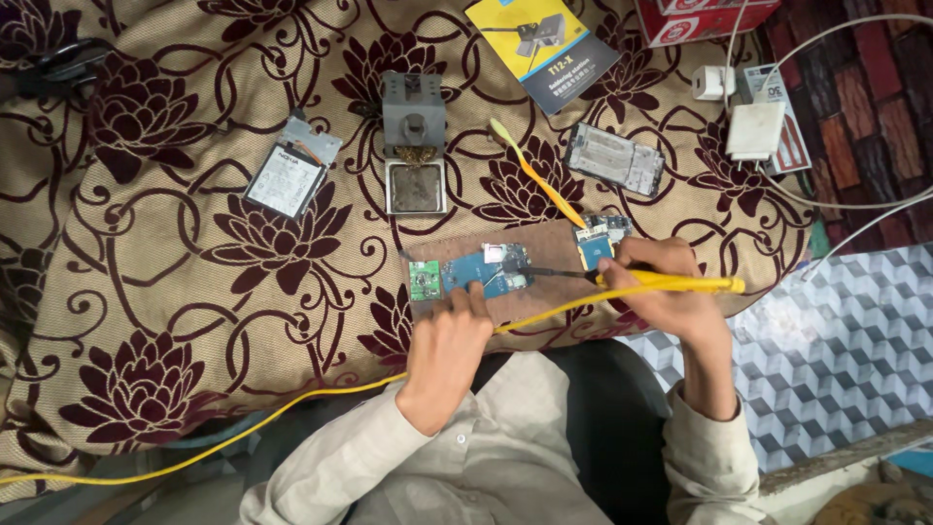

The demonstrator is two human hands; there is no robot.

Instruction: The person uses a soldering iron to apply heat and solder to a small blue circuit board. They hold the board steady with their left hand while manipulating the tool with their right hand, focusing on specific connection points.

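Observation:
My left hand (pixel 449 345) presses its fingertips on the near edge of a blue circuit board (pixel 486 269) lying on a brown work mat (pixel 544 243). My right hand (pixel 663 287) grips a yellow-handled soldering iron (pixel 671 284), its dark tip pointing left onto the right end of the blue board. A small green circuit board (pixel 423 280) lies just left of the blue one. Another small blue board (pixel 595 248) sits by my right hand's fingers. The iron's yellow cable (pixel 243 433) trails down to the left.
A soldering iron stand (pixel 415 146) with a sponge tray sits behind the mat. A phone battery (pixel 290 180) lies to the left, a toothbrush (pixel 539 180) and a phone frame (pixel 615 158) behind right. A white charger (pixel 755 131), a booklet (pixel 542 44) and a red box (pixel 700 19) are farther back.

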